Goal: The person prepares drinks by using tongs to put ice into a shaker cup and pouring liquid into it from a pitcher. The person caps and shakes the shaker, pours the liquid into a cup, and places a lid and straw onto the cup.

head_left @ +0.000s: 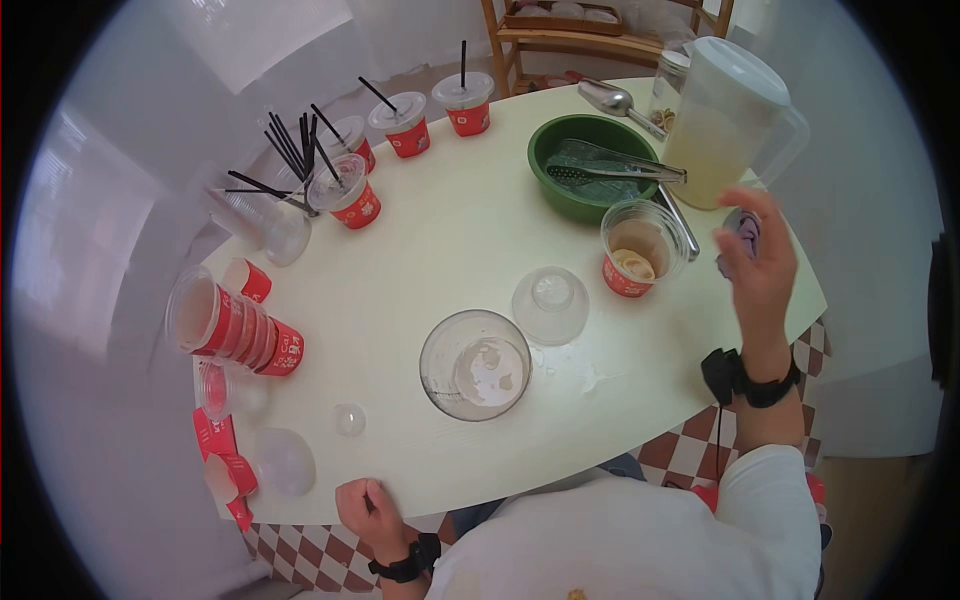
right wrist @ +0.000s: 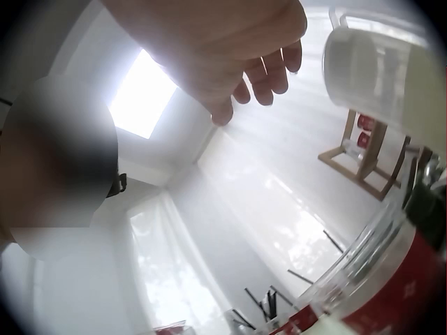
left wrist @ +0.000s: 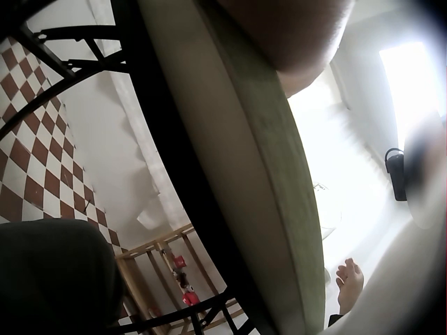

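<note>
My right hand (head_left: 762,265) is raised over the table's right side, fingers spread and slightly bent, holding nothing. Below it, partly hidden, lies something purple (head_left: 748,235). Left of this hand stands a clear, red-banded plastic cup (head_left: 645,245) with a beige scoop inside. Behind the hand is a lidded pitcher (head_left: 725,115) of pale yellow liquid. In the right wrist view the same hand (right wrist: 230,45) hangs in the air near the pitcher. My left hand (head_left: 370,512) rests at the table's front edge, loosely curled and holding nothing. A glass bowl (head_left: 476,365) with white residue sits mid-table.
A green basin (head_left: 560,195) holds metal tongs (head_left: 625,172). Several lidded cups with black straws, including one cup (head_left: 467,105), line the far edge. Stacked red cups (head_left: 240,335) lie at the left. A clear dome lid (head_left: 550,305) is beside the bowl.
</note>
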Tool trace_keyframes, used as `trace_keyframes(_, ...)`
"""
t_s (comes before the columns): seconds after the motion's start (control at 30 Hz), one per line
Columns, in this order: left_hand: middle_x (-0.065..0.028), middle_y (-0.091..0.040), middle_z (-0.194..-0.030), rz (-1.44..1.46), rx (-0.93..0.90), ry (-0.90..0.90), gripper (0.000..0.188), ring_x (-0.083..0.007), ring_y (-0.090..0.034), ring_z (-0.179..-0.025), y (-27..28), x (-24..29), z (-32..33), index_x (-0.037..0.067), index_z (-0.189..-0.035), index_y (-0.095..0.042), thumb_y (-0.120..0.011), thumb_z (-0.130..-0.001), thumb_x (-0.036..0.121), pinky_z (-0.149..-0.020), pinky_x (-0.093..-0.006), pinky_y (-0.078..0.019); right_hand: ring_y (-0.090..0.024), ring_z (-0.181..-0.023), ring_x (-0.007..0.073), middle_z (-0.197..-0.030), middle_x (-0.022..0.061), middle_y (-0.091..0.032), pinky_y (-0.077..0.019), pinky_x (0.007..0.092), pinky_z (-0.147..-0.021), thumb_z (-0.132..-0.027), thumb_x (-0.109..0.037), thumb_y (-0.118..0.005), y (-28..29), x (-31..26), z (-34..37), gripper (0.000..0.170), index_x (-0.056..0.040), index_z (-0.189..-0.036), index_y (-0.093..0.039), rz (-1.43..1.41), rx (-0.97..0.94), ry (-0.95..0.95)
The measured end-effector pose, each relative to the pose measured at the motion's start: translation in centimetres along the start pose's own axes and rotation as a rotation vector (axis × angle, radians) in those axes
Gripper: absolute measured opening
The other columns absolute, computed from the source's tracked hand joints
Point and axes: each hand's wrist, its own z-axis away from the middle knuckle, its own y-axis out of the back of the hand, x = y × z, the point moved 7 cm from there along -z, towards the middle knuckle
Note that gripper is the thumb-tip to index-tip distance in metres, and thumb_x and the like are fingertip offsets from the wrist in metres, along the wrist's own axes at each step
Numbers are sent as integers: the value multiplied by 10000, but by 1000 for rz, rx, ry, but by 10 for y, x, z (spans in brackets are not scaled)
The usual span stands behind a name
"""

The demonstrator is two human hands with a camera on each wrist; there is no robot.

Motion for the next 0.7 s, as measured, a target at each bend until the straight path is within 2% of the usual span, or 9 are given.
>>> trace_keyframes(0.1, -88, -485, -663, 16, -12, -15, 63, -242, -448, -623, 1, 0, -2, 17, -715, -502, -516, -770, 44, -566, -335, -362, -471, -1059, 226, -970, 56, -574, -268, 414, -996, -681, -272, -710, -81, -59, 28, 494, -54, -1093, -547, 399, -456, 377)
trace_keyframes(0.2, -100, -529, -734, 122, -51, 0, 41, -239, -479, -673, 3, 3, -4, 8, -791, -528, -515, -787, 48, -606, -332, -386, -456, -1113, 239, -982, 63, -574, -188, 456, -1041, -668, -335, -704, -122, -48, 40, 539, -42, -1090, -543, 552, -525, 419)
trace_keyframes(0.33, -110, -557, -829, 217, -98, 30, 98, -251, -517, -768, 8, -2, -7, -8, -882, -523, -513, -805, 52, -696, -335, -414, -438, -1148, 248, -987, 84, -574, -165, 450, -1055, -664, -367, -697, -144, -36, 48, 531, -27, -1046, -552, 645, -610, 442)
trace_keyframes(0.43, -123, -563, -894, 192, -136, -49, 148, -268, -528, -830, 14, 8, -20, -10, -935, -514, -523, -804, 57, -746, -350, -421, -433, -1153, 261, -1036, 98, -560, -183, 446, -1048, -658, -286, -722, -142, -29, 44, 479, -53, -1038, -547, 611, -701, 295)
trace_keyframes(0.5, -136, -549, -958, 188, -126, -90, 187, -280, -519, -884, 17, 10, -29, -10, -973, -502, -530, -802, 61, -784, -360, -413, -455, -1134, 287, -1037, 128, -570, -221, 431, -1034, -675, -269, -722, -118, -46, 25, 427, -23, -970, -536, 455, -456, 252)
trace_keyframes(0.53, -149, -535, -1021, 187, -124, -138, 228, -292, -510, -938, 19, 14, -34, -9, -1011, -490, -537, -801, 65, -821, -370, -406, -455, -1134, 287, -1037, 128, -570, -221, 431, -1034, -675, -269, -722, -114, -57, 20, 427, -23, -970, -536, 450, -462, 263)
trace_keyframes(0.6, -158, -509, -1080, 126, -147, -154, 271, -305, -489, -983, 17, 19, -49, -10, -1040, -477, -554, -794, 75, -849, -377, -396, -465, -1137, 256, -1078, 124, -567, -303, 362, -988, -702, -168, -695, -83, -71, 2, 367, -26, -979, -500, 96, -186, 59)
trace_keyframes(0.63, -168, -483, -1138, 66, -181, -182, 315, -319, -469, -1027, 13, 22, -55, -12, -1068, -465, -570, -788, 85, -877, -383, -385, -465, -1137, 256, -1078, 124, -567, -303, 362, -988, -702, -168, -695, -85, -77, 2, 367, -26, -979, -500, 94, -194, 68)
trace_keyframes(0.7, -174, -457, -1180, -25, -229, -152, 355, -330, -444, -1070, 3, 22, -66, -7, -1094, -456, -584, -780, 98, -905, -385, -367, -483, -1113, 210, -1097, 118, -564, -352, 302, -934, -710, -120, -666, -99, -90, 5, 348, -25, -983, -472, -582, -337, -49)
